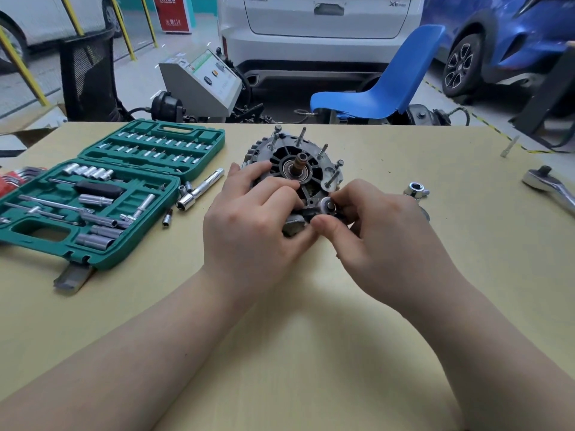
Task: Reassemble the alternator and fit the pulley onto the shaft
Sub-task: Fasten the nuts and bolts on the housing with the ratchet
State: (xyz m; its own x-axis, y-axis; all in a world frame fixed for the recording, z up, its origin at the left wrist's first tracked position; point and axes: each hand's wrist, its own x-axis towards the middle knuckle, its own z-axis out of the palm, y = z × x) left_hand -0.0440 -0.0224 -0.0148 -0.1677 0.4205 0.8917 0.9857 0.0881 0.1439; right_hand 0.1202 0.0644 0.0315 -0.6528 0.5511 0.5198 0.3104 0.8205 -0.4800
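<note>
The alternator (pixel 295 163) lies on the yellow table (pixel 280 337), its grey housing face up with the shaft and bearing (pixel 301 164) standing in the middle and several long bolts sticking up around the rim. My left hand (pixel 252 222) rests on the housing's near left side, fingers curled over its edge. My right hand (pixel 382 231) pinches a small silver socket (pixel 327 206) set on the housing's near edge, thumb and fingers around it. The pulley is not clearly visible.
An open green socket set case (pixel 109 194) fills the left of the table, with loose sockets and an extension bar (pixel 199 189) beside it. A silver socket (pixel 415 189) and a ratchet handle (pixel 547 189) lie to the right. A blue chair (pixel 389 85) and cars stand beyond the table.
</note>
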